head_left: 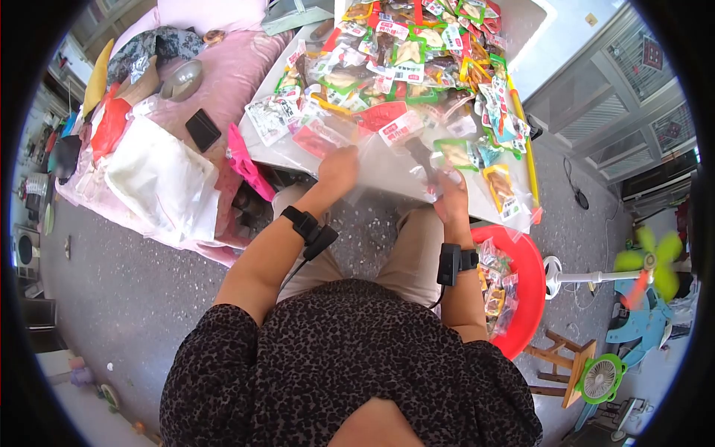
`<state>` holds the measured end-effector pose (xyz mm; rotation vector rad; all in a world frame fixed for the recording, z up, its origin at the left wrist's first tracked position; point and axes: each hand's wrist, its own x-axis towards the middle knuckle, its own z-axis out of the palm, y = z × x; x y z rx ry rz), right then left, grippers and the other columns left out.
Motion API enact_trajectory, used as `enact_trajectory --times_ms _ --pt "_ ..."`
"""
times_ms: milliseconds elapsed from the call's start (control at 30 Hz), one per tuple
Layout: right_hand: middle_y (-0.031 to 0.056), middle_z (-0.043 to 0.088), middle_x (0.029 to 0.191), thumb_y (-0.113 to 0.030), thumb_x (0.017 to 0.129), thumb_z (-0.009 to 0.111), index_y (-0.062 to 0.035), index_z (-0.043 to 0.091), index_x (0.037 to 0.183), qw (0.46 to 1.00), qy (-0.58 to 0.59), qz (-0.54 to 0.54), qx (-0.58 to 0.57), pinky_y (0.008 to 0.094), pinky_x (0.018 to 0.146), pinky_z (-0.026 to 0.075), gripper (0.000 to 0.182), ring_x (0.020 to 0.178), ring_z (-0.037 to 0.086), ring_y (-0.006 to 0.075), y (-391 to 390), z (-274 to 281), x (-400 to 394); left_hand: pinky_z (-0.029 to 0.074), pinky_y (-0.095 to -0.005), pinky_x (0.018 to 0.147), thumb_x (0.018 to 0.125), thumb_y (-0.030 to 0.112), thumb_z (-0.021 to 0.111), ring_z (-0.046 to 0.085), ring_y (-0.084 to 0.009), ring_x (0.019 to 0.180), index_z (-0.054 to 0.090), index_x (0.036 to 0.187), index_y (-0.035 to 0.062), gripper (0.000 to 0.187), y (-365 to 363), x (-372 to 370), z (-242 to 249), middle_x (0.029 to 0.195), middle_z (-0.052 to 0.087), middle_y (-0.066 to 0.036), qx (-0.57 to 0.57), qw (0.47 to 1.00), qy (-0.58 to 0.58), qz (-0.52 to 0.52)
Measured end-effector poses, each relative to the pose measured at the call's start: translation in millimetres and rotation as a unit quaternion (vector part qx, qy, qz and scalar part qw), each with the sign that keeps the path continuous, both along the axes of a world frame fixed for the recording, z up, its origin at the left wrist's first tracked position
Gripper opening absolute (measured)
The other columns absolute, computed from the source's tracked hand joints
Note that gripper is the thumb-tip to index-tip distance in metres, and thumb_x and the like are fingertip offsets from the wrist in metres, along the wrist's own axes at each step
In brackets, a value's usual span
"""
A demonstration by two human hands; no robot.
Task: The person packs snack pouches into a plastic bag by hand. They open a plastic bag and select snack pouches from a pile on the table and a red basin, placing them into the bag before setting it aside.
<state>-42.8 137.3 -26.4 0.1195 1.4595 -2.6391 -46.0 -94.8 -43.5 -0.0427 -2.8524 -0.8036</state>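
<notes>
I sit at a white table (387, 175) heaped with several colourful snack packets (417, 52). Between my hands stretches a clear plastic bag (395, 160), held open at the table's near edge. My left hand (339, 167) grips the bag's left side. My right hand (450, 195) pinches its right side, close to a dark packet (421, 156) seen through the plastic. Both wrists wear black bands with cables.
A red basin (530, 279) with filled clear bags sits on the floor at my right. A pink-covered bed (216, 89) with clothes, a bowl and white bags lies to the left. A fan (644, 264) and small stool (562, 365) stand at right.
</notes>
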Motion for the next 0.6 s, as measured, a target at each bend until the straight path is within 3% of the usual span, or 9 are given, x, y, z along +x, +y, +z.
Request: enact_trajectory --times_ms 300,433,600 --pt "0.0047 0.052 0.069 0.000 0.074 0.047 -0.0011 0.050 0.085 0.984 -0.018 0.119 0.128 0.0248 0.050 0.044 0.011 0.056 0.051 0.0133 5 -5 18 0.039 -0.0409 0.070 0.073 0.012 0.041 0.050 -0.0319 0.082 0.050 0.091 0.0036 0.021 15 5 17 0.083 0.053 -0.018 0.050 0.996 -0.006 -0.077" --pt "0.0070 0.052 0.069 0.000 0.074 0.047 -0.0005 0.048 0.085 0.983 -0.051 0.143 0.103 0.0258 0.048 0.044 0.011 0.054 0.051 0.0147 3 -3 16 0.039 -0.0394 0.072 0.074 0.013 0.041 0.049 -0.0311 0.085 0.050 0.091 0.0032 0.021 28 17 37 0.086 0.053 -0.017 0.044 0.992 -0.017 -0.118" --pt "0.0087 0.051 0.070 0.000 0.075 0.048 -0.0004 0.048 0.085 0.992 -0.068 0.100 0.022 0.0263 0.044 0.042 0.010 0.052 0.050 0.0157 -10 -9 8 0.040 -0.0381 0.072 0.075 0.014 0.042 0.049 -0.0301 0.086 0.049 0.096 0.0050 0.024 35 15 18 0.088 0.054 -0.015 0.043 0.991 -0.005 -0.124"
